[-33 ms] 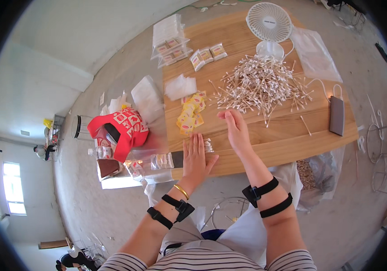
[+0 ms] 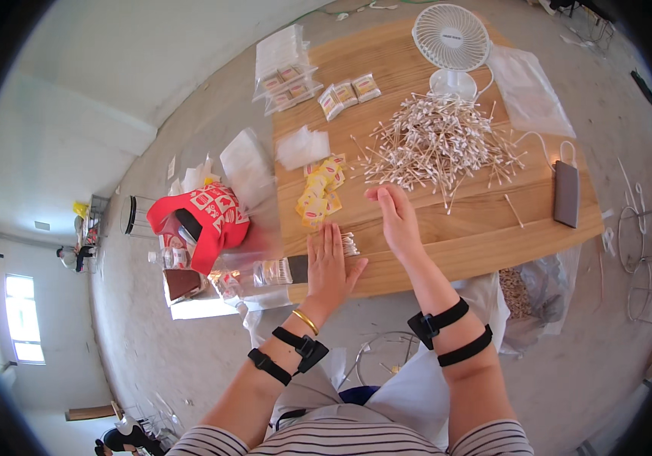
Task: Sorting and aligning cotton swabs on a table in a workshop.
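My left hand (image 2: 327, 266) lies flat near the table's front edge, its fingers stretched out. White tips of a small group of cotton swabs (image 2: 349, 245) show beside its fingers; the rest is hidden beneath the hand. To the right, my right hand (image 2: 399, 224) is held with its fingers curled together, and whatever they may hold is hidden. Beyond it spreads a large heap of loose cotton swabs (image 2: 447, 144). Yellow printed cards (image 2: 320, 190) lie just past my left fingertips. Left of that hand is a clear pack of swabs (image 2: 271, 271) next to a dark flat piece (image 2: 298, 268).
A white fan (image 2: 451, 38) stands behind the heap. A grey power bank (image 2: 567, 194) with a cable sits at the right edge. Filled packets (image 2: 349, 95), clear bags (image 2: 303, 147) and a red bag (image 2: 208, 220) are on the left. One swab (image 2: 514, 211) lies apart.
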Action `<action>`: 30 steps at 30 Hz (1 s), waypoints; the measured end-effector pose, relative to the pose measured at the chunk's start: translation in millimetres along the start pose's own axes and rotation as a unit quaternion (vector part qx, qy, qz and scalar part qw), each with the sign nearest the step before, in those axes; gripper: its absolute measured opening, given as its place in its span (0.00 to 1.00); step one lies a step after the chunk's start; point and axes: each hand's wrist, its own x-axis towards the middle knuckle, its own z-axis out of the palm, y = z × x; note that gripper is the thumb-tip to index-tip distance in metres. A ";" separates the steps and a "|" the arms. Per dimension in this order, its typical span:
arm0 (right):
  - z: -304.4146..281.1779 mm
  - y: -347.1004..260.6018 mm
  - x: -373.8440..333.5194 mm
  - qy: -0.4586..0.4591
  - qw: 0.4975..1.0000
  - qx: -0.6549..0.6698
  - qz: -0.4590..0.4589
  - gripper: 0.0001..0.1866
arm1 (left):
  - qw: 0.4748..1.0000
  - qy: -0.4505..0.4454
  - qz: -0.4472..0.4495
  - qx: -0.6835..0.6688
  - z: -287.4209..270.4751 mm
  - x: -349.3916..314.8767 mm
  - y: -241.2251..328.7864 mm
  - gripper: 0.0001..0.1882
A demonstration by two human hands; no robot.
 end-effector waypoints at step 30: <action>0.5 -12.5 -0.6 -0.004 0.995 -0.086 -0.052 0.17 | 0.995 0.027 0.025 -0.092 6.7 -35.4 8.2 0.53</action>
